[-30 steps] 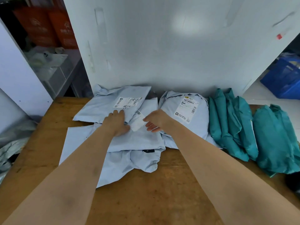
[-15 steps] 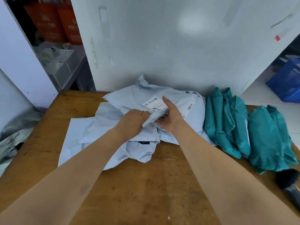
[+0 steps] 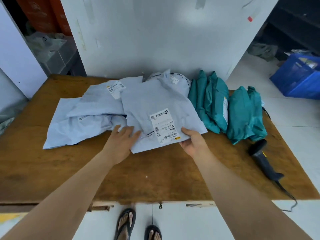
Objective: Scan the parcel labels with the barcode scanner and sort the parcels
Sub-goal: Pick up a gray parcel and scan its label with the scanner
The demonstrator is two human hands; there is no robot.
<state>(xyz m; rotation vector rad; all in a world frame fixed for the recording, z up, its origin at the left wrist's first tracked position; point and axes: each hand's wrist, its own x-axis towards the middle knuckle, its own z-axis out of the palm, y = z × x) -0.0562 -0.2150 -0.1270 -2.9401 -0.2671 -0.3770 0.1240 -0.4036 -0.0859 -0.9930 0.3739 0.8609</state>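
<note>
My right hand point(image 3: 194, 142) grips the near right corner of one pale blue parcel point(image 3: 152, 103), thumb on top beside its one white label point(image 3: 164, 126). My left hand point(image 3: 123, 137) lies flat, fingers straight, at the parcel's left edge. This parcel tops a heap of at least four pale blue parcels on the wooden table point(image 3: 155, 179). To the right lean what look like five teal parcels point(image 3: 220, 101). One barcode scanner point(image 3: 261, 156) lies near the table's right edge.
</note>
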